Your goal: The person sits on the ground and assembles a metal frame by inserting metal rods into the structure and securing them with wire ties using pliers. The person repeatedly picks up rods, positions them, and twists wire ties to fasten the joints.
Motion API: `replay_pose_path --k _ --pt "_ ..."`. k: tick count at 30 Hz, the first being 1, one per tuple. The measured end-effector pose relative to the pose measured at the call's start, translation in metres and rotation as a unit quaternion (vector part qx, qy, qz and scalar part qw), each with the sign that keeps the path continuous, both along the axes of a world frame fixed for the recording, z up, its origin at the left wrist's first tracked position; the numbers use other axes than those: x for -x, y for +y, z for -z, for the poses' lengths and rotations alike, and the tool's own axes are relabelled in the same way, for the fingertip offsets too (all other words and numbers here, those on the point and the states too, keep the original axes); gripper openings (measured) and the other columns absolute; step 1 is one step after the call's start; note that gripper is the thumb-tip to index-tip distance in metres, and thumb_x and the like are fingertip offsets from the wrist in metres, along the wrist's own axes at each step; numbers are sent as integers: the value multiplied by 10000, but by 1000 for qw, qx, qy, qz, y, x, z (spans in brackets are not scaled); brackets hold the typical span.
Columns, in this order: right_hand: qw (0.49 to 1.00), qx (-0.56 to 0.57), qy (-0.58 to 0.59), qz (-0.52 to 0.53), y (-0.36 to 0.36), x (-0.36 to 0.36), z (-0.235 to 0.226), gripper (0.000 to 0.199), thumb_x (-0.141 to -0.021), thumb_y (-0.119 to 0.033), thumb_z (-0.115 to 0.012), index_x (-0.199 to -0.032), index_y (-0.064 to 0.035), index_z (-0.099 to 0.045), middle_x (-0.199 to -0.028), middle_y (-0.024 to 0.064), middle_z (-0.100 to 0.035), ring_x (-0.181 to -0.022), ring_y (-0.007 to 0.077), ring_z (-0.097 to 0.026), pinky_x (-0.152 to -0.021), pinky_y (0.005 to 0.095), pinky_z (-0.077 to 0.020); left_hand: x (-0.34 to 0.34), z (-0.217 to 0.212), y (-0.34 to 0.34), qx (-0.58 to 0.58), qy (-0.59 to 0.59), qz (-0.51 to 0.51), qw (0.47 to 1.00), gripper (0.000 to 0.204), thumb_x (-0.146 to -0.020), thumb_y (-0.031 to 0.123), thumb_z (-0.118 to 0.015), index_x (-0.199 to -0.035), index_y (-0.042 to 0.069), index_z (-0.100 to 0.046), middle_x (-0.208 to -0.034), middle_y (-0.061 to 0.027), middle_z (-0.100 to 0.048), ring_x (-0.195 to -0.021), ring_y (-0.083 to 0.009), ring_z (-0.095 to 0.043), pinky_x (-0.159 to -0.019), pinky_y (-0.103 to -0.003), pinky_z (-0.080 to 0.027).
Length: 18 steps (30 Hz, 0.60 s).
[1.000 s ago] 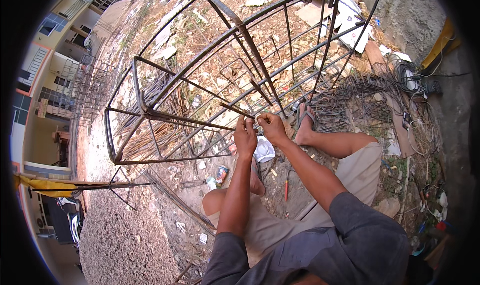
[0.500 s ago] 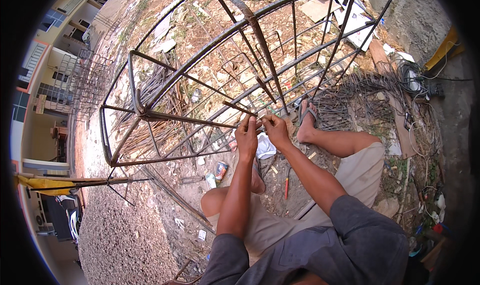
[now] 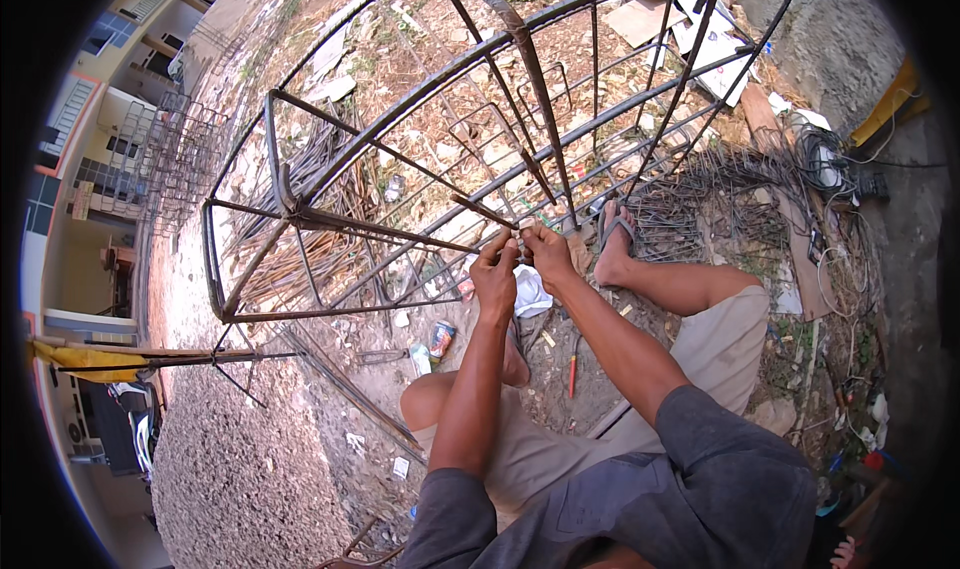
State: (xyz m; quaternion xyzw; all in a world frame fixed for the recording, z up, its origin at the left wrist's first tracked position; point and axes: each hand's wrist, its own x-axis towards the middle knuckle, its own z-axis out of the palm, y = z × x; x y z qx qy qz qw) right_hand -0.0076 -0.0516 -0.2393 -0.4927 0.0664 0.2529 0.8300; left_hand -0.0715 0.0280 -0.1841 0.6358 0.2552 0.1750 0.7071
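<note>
A rebar cage [image 3: 420, 89] of dark steel bars tied into a long frame stands tilted in front of me. My left hand [image 3: 495, 281] is closed in a pinch where a lower bar of the cage reaches my fingers. Beside it, my right hand [image 3: 551, 255] is also pinched shut, its fingertips almost meeting those of the left. A short steel rod end [image 3: 482, 210] runs down to the fingertips of both hands. Whatever small piece they pinch is hidden by the fingers.
Red-handled pliers [image 3: 573, 369] lie on the dirt between my legs. A can [image 3: 442, 338] and a white plastic bag [image 3: 531, 291] are close by. Loose rebar [image 3: 310, 194] is piled beyond the cage; bent steel stirrups [image 3: 680, 219] lie at right. Gravel [image 3: 240, 459] spreads at left.
Both hands stay together at the same spot, with small shifts of the fingers. The cage appears slightly shifted to the right in view. A bit of another person's hand now shows at lower right.
</note>
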Motion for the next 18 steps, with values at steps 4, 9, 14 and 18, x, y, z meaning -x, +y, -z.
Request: replay_pose_path --k 4,9,14,18 --pt "1000 -16 -12 1 1 -1 -2 184 -995 -198 -582 -882 -60 -627 -682 -34 -527 -591 48 -474 -530 218 -436 1 18 1 -130 -31 13 991 290 -920 92 -683 -1182 -32 -675 -1021 -83 -706 -852 -107 -643 -740 -248 -519" --pt "999 7 -38 -19 -6 5 -6 180 -995 -189 -580 -874 -61 -620 -674 -40 -510 -579 44 -445 -525 209 -407 0 30 -1 -143 -30 -6 989 268 -912 74 -683 -1152 -46 -685 -1069 -105 -705 -950 -116 -638 -787 -252 -513" --pt "995 20 -84 -48 -14 6 -8 132 -983 -166 -594 -977 -41 -636 -704 -36 -532 -589 52 -466 -520 220 -393 -6 35 -6 -25 -57 -44 997 280 -911 70 -679 -1173 -27 -681 -1054 -88 -704 -947 -103 -634 -801 -246 -506" --pt "996 9 -73 -44 -20 4 -8 140 -967 -153 -617 -1029 -28 -633 -723 -27 -556 -598 55 -485 -524 216 -405 -11 23 -6 71 -6 -28 997 248 -909 91 -690 -1140 3 -684 -994 -56 -694 -894 -111 -640 -787 -247 -514"
